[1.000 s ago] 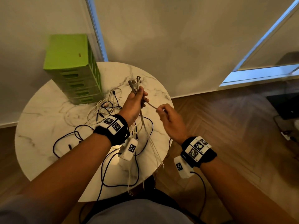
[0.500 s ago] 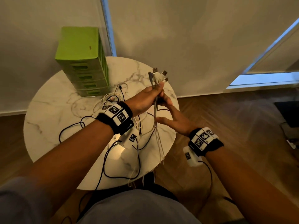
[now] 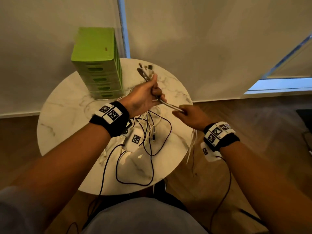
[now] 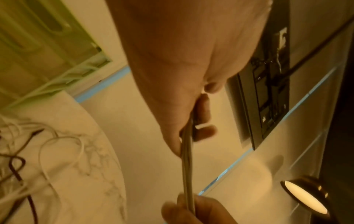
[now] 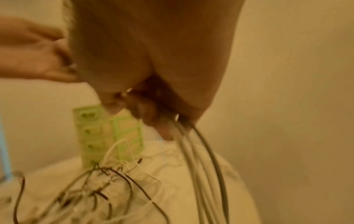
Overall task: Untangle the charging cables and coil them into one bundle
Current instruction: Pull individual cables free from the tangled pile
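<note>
Left hand [image 3: 143, 95] grasps white cable bunch [image 3: 169, 105], plugs [image 3: 145, 69] sticking up past fist. Right hand [image 3: 190, 116] pinches same bunch just beside; tails hang off marble table [image 3: 67, 115] edge. Loose black and white cables [image 3: 152, 132] tangled on tabletop by green drawer unit [image 3: 98, 65].

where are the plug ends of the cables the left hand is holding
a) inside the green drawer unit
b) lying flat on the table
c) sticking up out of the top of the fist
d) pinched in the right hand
c: the plug ends stick up above the left hand, while the right hand pinches the light cables lower down.
</note>
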Available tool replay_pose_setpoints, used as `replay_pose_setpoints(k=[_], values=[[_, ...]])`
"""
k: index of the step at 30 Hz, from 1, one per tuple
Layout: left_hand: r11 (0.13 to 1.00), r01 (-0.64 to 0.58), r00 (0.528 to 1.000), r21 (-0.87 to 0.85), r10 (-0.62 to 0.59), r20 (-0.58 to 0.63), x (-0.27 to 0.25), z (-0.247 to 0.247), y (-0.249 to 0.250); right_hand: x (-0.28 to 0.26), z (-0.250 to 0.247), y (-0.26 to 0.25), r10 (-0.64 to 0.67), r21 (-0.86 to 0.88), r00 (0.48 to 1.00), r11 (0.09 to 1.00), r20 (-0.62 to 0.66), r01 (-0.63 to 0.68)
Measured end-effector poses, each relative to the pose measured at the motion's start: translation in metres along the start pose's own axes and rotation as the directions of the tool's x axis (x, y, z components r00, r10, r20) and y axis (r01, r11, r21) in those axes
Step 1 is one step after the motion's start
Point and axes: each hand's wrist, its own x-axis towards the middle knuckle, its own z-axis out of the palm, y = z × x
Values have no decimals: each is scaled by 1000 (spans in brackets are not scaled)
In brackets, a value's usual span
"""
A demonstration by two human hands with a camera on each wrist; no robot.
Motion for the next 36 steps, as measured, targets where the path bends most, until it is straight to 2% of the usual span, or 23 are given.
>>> replay_pose_setpoints(k=[2,4,7,9,12,14,16,20,22,25,27,29,31,33,36], values=[[985,-107,992,-137,96,-85,7,2,4,1,0,-1,-87,-63,976,995,-200,76],[962,-203,973,-182,176,-152,15,4,11,-1,9,-9,-63,20,965,997,-253,70],[939,-308,934,-151,269,-233,23,4,15,-13,38,-25,-18,216,992,975,-125,45],[941,-337,906,-33,314,-284,27,1,8,-24,63,-38,-69,151,997,986,-33,73],[932,-310,901,187,351,-256,27,-8,-4,-41,92,-59,-107,-39,992,993,62,110],[948,-283,924,147,311,-222,24,-14,-8,-46,100,-62,-73,-56,992,995,107,80],[965,-250,949,81,260,-177,18,-19,-9,-46,99,-54,-44,36,994,999,96,41],[967,-227,964,115,240,-113,11,-29,-17,-30,87,-42,1,291,1000,957,29,-10],[952,-212,969,220,234,-80,11,-33,-21,-18,77,-50,-10,379,1000,925,0,9],[873,-151,984,464,179,-17,5,-38,-24,-2,67,-71,-38,484,997,873,-75,69],[840,-80,995,536,102,-12,1,-42,-23,6,66,-83,-59,564,988,816,-140,128],[806,-44,997,591,69,-20,3,-49,-21,11,69,-89,-65,556,975,812,-214,177],[829,-99,991,550,133,-23,5,-60,-22,13,73,-90,-68,509,965,839,-252,192],[864,-128,972,486,206,-110,5,-73,-19,16,79,-95,-59,456,969,874,-241,167],[886,-211,946,414,291,-142,6,-74,-20,18,82,-99,-52,388,977,913,-208,131]])
